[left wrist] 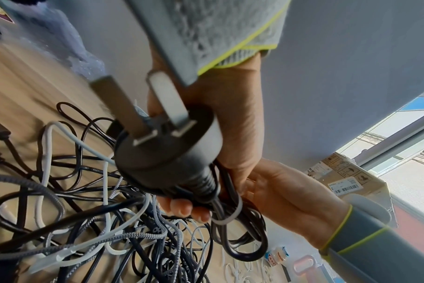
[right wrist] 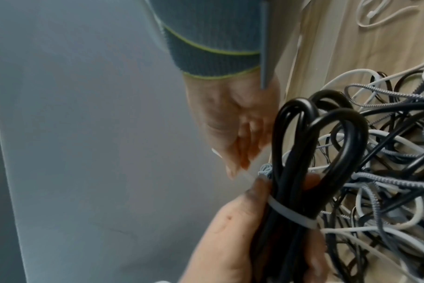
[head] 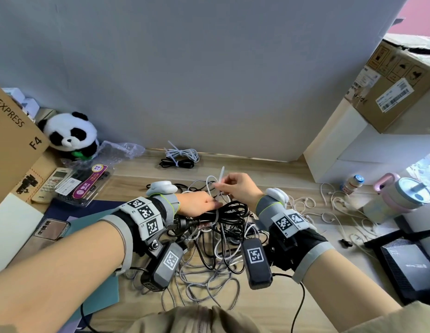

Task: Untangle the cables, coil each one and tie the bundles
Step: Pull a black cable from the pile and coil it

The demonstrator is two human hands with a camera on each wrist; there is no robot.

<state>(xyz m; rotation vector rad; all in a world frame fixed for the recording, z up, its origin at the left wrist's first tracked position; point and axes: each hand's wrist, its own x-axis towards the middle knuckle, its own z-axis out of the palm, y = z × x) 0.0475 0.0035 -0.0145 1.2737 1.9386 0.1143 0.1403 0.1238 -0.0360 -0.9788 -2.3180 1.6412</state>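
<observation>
Head view shows the left hand gripping the coiled black power cable, whose loops run lengthwise toward the right hand; that hand, just above and beyond the coil, pinches the tail of the white zip tie ringing the bundle; open room lies upward, while the tangled pile sits directly beneath both hands; judged, a pull away from the coil tightens it.

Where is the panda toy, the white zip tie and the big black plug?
panda toy [head: 70, 134]: head view, its face.
white zip tie [right wrist: 292, 215]: right wrist view, band round the black cable.
black plug [left wrist: 167, 153]: left wrist view, round body.
</observation>
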